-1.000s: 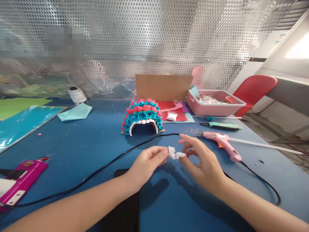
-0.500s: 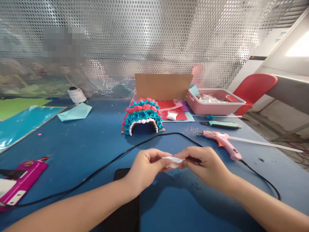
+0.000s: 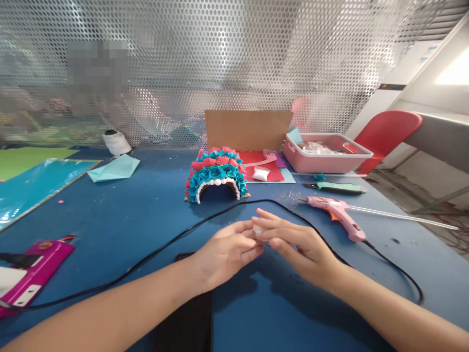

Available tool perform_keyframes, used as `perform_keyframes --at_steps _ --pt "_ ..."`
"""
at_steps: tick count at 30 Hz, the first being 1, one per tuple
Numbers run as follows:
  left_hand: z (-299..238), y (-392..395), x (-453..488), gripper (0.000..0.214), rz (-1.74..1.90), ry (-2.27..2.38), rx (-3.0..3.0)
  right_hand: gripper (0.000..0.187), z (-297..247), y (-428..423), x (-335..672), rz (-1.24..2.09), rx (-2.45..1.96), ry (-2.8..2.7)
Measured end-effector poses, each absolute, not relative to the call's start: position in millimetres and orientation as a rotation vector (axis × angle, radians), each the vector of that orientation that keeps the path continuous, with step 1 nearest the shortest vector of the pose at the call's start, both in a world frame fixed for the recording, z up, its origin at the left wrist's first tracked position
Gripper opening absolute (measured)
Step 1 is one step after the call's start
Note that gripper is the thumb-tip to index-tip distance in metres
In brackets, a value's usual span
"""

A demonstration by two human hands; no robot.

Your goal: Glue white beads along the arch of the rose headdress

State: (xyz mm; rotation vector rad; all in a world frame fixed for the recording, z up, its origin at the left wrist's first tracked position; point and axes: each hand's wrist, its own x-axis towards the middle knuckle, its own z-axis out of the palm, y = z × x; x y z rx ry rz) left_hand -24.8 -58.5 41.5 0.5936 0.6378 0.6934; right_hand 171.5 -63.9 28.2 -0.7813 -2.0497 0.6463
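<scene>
A small white lump of modelling clay (image 3: pixel 258 229) sits between my two hands, mostly covered by fingers. My left hand (image 3: pixel 231 249) lies palm inward beneath and beside it, fingers slightly curled. From the right, my right hand (image 3: pixel 298 244) presses its outstretched fingers over the lump. Beyond the hands stands an arch (image 3: pixel 217 172) covered in blue and red paper ruffles, with white balls along its front opening. A small bag of white material (image 3: pixel 261 174) rests on red paper (image 3: pixel 275 171) behind it.
To the right lie a pink glue gun (image 3: pixel 339 211) and a green utility knife (image 3: pixel 341 188). Its black cord (image 3: pixel 161 249) crosses the table to a magenta power strip (image 3: pixel 47 266). A pink basket (image 3: pixel 326 161), a cardboard sheet (image 3: pixel 249 130) and a phone (image 3: pixel 186 320) are also there.
The white clay was stretched between the fingertips of both hands. Now it is a compact rounded lump between left palm and right fingers, and the hands have come together.
</scene>
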Motion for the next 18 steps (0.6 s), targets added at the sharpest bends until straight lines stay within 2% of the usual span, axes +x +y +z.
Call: perform_keyframes --at_steps 3,8,13,18 --pt "39 -60 -26 0.024 0.66 0.709 0.729 0.028 28 -68 164 0.5 -0.759 -2.025" --pt "35 -61 -27 0.023 0.653 0.729 0.841 0.033 30 -75 162 0.373 -0.884 -2.02" --pt "34 -63 -25 0.025 0.707 0.744 0.818 0.033 30 -77 166 0.206 -0.796 -2.174" --pt "37 -63 -24 0.029 0.7 0.837 0.822 0.019 30 -79 161 0.308 -0.954 -2.046"
